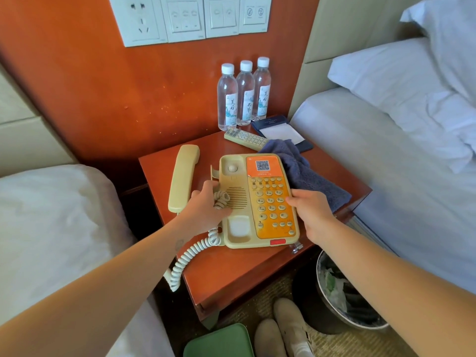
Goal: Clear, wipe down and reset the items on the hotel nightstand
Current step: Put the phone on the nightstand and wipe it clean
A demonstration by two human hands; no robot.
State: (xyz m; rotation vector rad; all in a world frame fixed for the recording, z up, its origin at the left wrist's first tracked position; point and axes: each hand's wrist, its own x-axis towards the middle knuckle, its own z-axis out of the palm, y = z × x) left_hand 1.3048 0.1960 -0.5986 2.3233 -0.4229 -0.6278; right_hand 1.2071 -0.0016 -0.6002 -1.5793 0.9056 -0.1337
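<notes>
The phone [237, 198] is cream, with an orange keypad panel, a black-and-white QR square and a red strip at its front edge. The handset [181, 179] and remote [244, 137] are cream too. The cloth [309, 176] is slate blue. The nightstand [231, 274] is glossy red-brown. The bottles [245, 99] are clear and white-capped, with blue-green printed labels. The notepad [282, 131] is white in a navy folder.

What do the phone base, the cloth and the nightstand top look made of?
Phone base: hard plastic, yellowed cream, matte; moulded speaker slots. Cloth: soft woven or terry fabric, blue-grey; it slumps in folds. Nightstand top: reddish wood or veneer, semi-gloss; faint sheen, cannot tell which.
</notes>
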